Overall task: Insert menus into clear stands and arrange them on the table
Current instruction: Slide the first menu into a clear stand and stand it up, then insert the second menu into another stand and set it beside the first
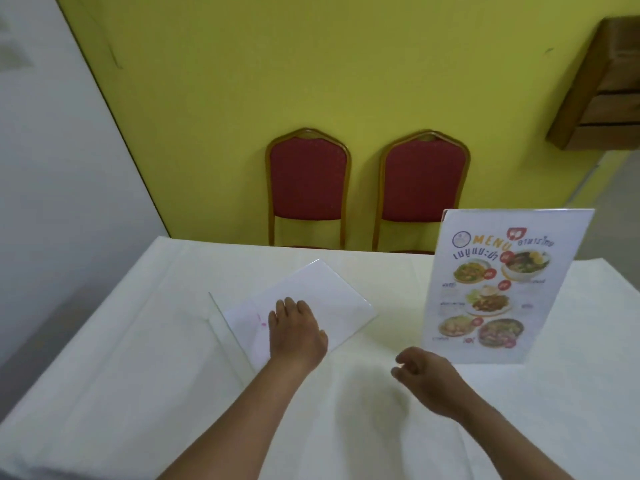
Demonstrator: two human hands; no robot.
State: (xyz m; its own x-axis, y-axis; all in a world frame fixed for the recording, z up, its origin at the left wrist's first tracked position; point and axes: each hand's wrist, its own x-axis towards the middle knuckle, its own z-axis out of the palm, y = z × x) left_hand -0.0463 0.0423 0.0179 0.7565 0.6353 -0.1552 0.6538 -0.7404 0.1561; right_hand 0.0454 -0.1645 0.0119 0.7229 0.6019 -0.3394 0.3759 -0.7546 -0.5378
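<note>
Left hand (294,327) lies flat on the face-down menu (311,299).

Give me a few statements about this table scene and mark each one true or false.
1. A printed menu stands upright in a clear stand on the table's right side. True.
2. The left hand rests flat on a white sheet lying on the table. True.
3. The right hand is gripping the upright menu. False: it is apart from it, fingers loosely curled and holding nothing.
4. Three blue chairs stand by the wall. False: two red chairs.
</note>
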